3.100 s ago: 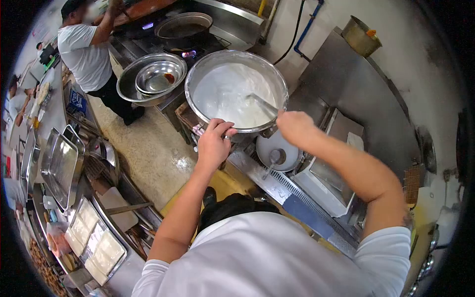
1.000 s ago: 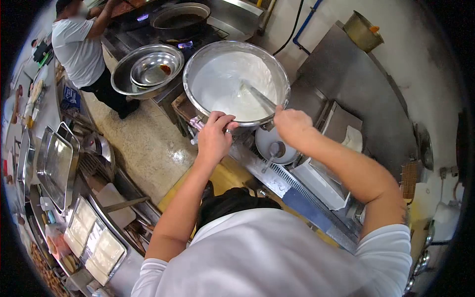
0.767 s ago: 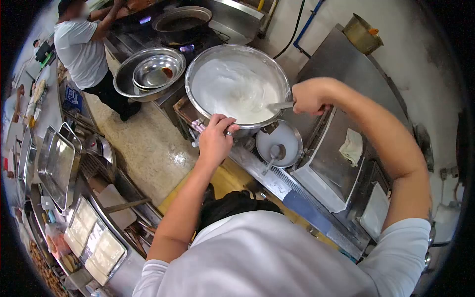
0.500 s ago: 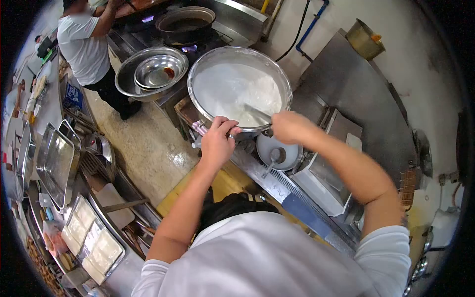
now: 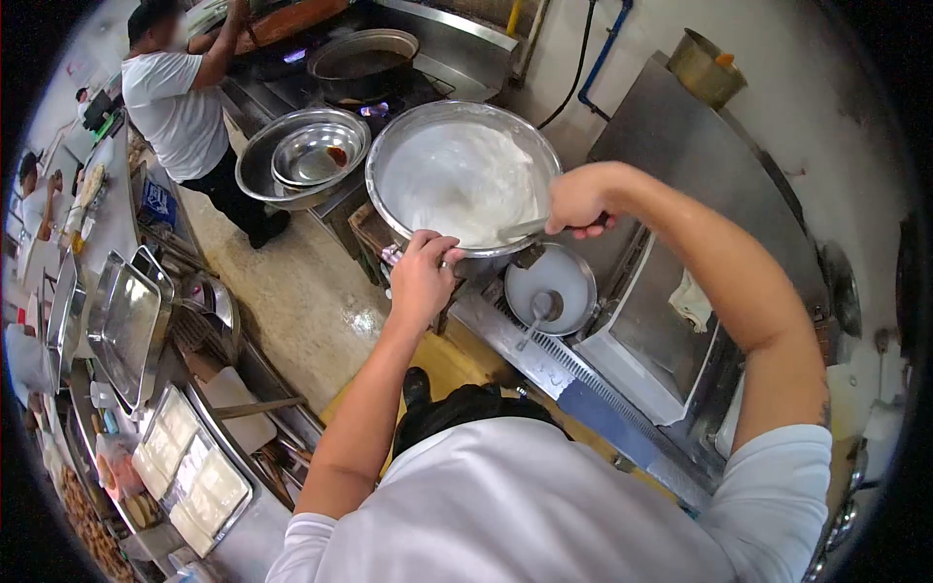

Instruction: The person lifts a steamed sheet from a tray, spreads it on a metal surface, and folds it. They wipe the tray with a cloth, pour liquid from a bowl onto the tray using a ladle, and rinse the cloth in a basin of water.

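Observation:
A big steel pot (image 5: 389,146) full of white liquid (image 5: 457,180) stands in front of me. My left hand (image 5: 421,277) grips the pot's near rim, thumb over the edge. My right hand (image 5: 579,198) is closed around the handle of a metal ladle (image 5: 515,229) whose end dips into the liquid at the pot's near right side. My right elbow is raised out to the right.
A small white pan with a ladle in it (image 5: 549,282) sits just below the pot. Nested steel bowls (image 5: 301,155) and a dark wok (image 5: 362,53) on a lit burner lie to the left. Another person (image 5: 185,107) stands at the stove. Steel trays (image 5: 126,325) line the left counter.
My right hand swung up and to the right, pulling the ladle toward the pot's right rim. My left hand stayed on the rim.

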`<state>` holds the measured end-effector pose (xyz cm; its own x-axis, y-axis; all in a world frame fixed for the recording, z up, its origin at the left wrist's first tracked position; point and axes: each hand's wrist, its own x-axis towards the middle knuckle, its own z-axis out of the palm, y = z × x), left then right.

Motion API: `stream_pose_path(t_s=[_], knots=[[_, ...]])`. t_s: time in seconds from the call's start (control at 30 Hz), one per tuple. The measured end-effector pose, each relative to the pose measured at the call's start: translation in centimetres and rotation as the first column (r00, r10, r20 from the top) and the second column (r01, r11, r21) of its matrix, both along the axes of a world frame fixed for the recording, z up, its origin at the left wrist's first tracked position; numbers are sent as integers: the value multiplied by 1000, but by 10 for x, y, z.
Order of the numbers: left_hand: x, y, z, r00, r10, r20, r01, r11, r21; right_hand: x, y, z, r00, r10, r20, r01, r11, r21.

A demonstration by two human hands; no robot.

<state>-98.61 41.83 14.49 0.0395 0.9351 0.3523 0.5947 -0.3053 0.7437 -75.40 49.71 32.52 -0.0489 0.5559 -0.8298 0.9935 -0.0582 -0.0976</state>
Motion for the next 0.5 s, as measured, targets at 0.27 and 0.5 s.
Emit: stream_pose_path(t_s=[0.27, 0.5], knots=[[4, -3, 1, 999, 26, -32, -26, 1000, -3, 19, -53, -61, 725, -449, -522, 525, 851, -2], [13, -4, 5, 998, 63, -28, -63, 998, -2, 56, -90, -89, 418, -492, -764, 643, 754, -133]])
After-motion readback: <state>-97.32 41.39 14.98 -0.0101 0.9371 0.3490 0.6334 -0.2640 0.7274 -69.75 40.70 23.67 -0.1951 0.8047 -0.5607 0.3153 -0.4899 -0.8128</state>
